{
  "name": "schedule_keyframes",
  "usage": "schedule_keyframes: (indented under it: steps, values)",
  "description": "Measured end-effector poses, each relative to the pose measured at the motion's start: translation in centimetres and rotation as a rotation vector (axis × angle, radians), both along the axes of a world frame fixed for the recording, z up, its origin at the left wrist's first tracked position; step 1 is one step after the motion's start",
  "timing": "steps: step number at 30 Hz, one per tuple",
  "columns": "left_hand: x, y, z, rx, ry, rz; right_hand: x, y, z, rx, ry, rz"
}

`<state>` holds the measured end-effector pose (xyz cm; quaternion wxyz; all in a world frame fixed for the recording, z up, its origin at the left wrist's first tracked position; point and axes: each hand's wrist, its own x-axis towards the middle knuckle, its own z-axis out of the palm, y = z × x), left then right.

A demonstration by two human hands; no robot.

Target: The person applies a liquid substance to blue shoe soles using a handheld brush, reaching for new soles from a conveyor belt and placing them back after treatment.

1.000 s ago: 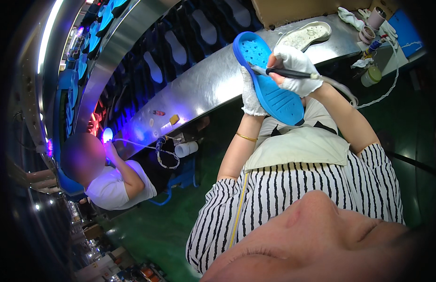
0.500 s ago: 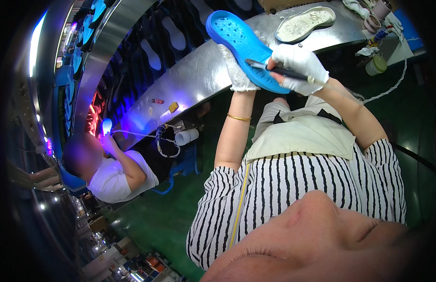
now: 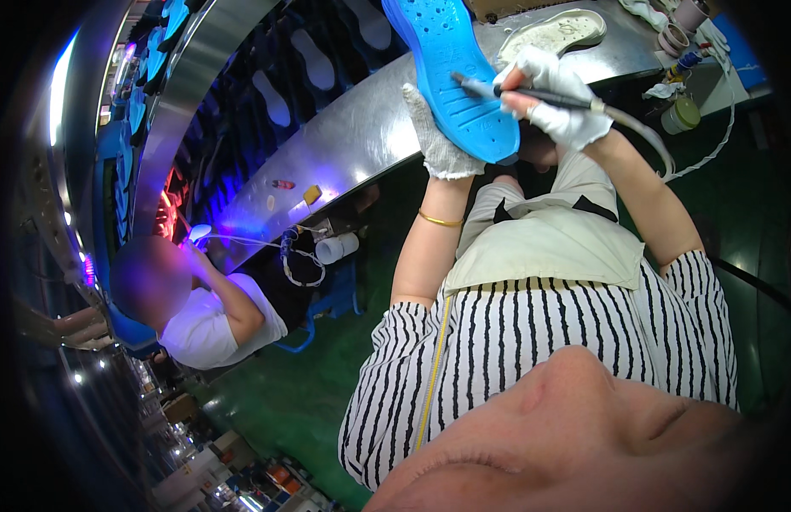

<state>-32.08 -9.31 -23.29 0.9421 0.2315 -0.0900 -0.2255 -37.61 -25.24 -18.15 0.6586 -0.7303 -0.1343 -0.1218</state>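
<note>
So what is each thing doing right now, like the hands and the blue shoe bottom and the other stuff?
left hand: gloved, holding the blue sole from below
right hand: gloved, gripping the pen-like tool
blue sole: lifted off the bench, tilted, dotted side facing up
pen-like tool: tip touching the sole, cable trailing off
pale sole: lying flat on the metal bench
white cup: on its side under the bench

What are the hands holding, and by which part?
Left hand grips the blue shoe sole from behind, along its left edge near the lower end. Right hand holds a corded pen-like tool at mid-shaft, tip on the sole.
</note>
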Motion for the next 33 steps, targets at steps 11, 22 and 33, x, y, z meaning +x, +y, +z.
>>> schedule_keyframes:
  steps: [11, 22, 33]
  values:
    - [1.0, 0.7, 1.8, -0.056, -0.159, 0.036, -1.3, 1.5, -0.9, 0.020, -0.091, 0.108]
    - [3.2, 1.1, 2.4, -0.098, -0.176, -0.034, -0.9, 0.3, -0.4, -0.146, -0.111, 0.205]
    - [5.6, 1.8, 2.2, 0.009, -0.133, -0.121, -2.0, 0.3, -0.6, 0.123, 0.190, 0.267]
